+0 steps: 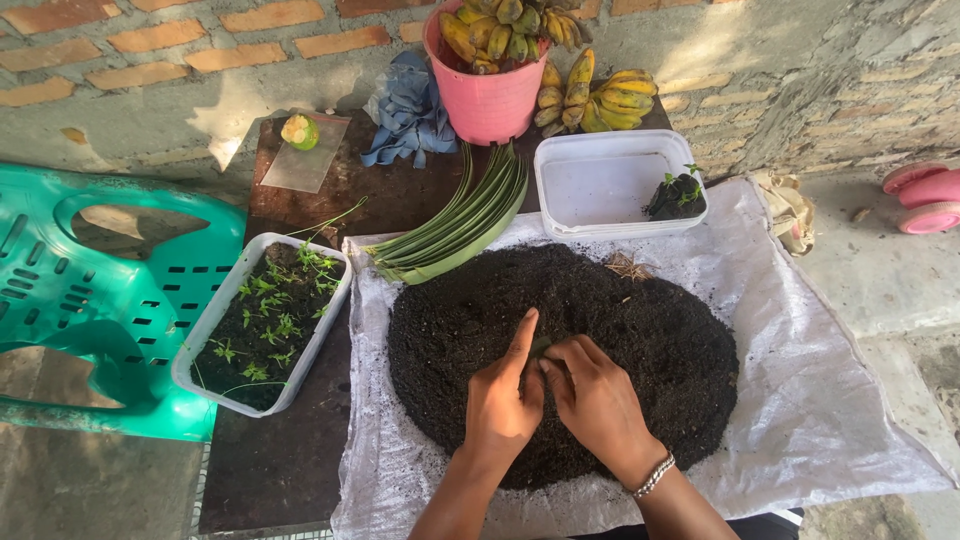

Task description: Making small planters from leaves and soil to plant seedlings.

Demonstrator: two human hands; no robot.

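The left hand [503,400] rests on a round mound of dark soil [640,330], its index finger stretched straight out and its thumb pinched against a small green piece [541,347], which looks like folded leaf, though it is too small to tell for sure. The right hand [593,392] meets it from the other side, fingers curled and fingertips grasping the same green piece, so both hands hold it together just above the middle of the mound. A beaded bracelet [654,475] circles the right wrist.

The soil lies heaped on a white woven sack [800,370] spread over a dark board. At the far edge of the mound lies a bundle of long green leaf strips [460,225], curved and stacked. To the left stands a rectangular plastic tray of seedlings [265,320] growing in soil, and beside that a green plastic chair [90,290]. Beyond the mound sits a white plastic tub [600,185], mostly bare, with one small potted seedling [676,196] in its right corner. Further back, a pink bucket [487,95] holds bananas, more bananas [600,95] lie just beside it, and a crumpled blue cloth [408,112] lies to its left.
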